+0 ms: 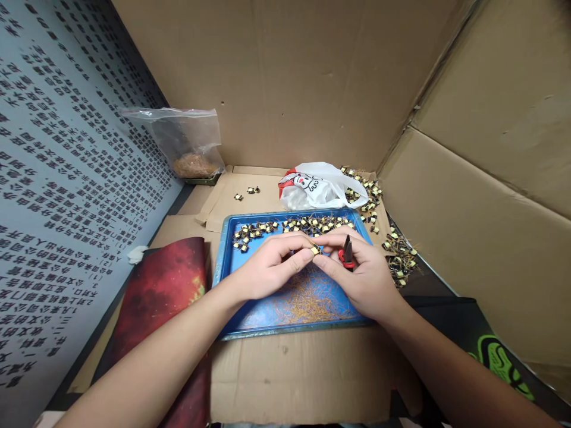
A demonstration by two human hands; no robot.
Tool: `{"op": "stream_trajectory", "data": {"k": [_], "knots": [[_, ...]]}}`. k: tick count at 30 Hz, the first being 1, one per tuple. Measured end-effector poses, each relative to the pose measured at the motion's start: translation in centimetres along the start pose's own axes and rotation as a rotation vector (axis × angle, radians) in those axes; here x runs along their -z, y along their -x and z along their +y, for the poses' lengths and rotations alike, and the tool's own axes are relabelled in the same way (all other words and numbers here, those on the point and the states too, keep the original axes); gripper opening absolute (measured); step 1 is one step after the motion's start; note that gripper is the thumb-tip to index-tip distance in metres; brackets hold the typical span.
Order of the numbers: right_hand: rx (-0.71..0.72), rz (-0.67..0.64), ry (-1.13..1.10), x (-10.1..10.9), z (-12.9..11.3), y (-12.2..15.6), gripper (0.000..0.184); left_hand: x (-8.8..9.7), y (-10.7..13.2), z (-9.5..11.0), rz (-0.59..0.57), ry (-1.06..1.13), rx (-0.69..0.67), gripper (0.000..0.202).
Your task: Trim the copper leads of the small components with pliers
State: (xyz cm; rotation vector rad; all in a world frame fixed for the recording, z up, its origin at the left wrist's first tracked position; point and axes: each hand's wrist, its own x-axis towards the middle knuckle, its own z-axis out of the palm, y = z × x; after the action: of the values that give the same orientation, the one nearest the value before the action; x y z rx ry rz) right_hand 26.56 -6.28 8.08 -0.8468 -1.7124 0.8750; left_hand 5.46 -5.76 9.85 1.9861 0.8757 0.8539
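Over the blue tray (256, 327) my two hands meet at a small yellow-and-black wire-wound coil (315, 249). My left hand (272, 264) is closed, pinching the coil between thumb and forefinger. My right hand (363, 276) is closed too, its thumb and forefinger tips at the coil's other side. Tucked in the right hand is a pair of red-handled cutters (347, 255), dark jaws pointing up and away. Behind the hands, similar coils (312, 224) with thin copper leads line the tray's far side. Loose copper wire clippings (307, 303) lie in its near part.
A white plastic bag (312, 189) stands behind the tray, with a heap of coils (372, 199) beside it and more (400, 258) at the right. A clear bag of copper-coloured bits (194, 154) sits back left. A red mat (160, 303) lies left; cardboard walls (285, 77) enclose the back and right.
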Motion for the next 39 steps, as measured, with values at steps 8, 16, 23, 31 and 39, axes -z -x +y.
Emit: {"op": "stream_trajectory", "data": {"k": [8,16,23,31,39], "knots": [[0.033,-0.001,0.005,0.2,0.1,0.1,0.022,0.1,-0.2,-0.1,0.01,0.046,-0.057,0.03],[0.025,-0.014,0.028,0.2,0.2,0.0,0.016,0.1,-0.1,-0.2,0.045,0.049,-0.031,0.034],[-0.007,0.068,-0.007,0.0,0.5,-0.2,0.016,-0.2,-0.1,-0.9,0.186,0.161,0.074,0.047],[0.205,0.217,0.213,-0.2,0.5,0.2,0.018,0.1,0.0,-0.7,-0.068,0.35,0.266,0.051],[0.224,0.084,0.246,-0.6,0.5,0.5,0.021,-0.3,0.0,-0.7,0.024,0.426,0.246,0.038]]}}
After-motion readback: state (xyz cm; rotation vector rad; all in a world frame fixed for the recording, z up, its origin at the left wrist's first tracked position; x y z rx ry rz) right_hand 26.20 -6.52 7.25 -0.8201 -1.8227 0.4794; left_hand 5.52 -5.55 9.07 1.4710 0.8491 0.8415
